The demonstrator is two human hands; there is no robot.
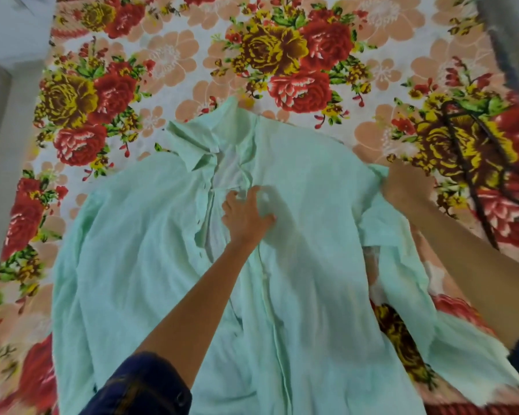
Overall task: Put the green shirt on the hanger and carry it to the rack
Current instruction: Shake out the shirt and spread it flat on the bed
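Observation:
The pale green shirt (pixel 150 235) lies spread front-up on a floral bedsheet, collar away from me and front partly unbuttoned. My left hand (pixel 246 212) is at mid-chest, its fingers curled into the fabric beside the placket. At the shirt's right shoulder edge is my right hand (pixel 405 187), blurred, and it seems to grip the fabric there. A dark, thin hanger (pixel 463 163) lies on the sheet just right of that hand, apart from the shirt.
The bedsheet (pixel 174 70) with red and yellow roses covers the whole bed. A grey floor or wall (pixel 0 115) runs along the bed's left edge. No rack is in view.

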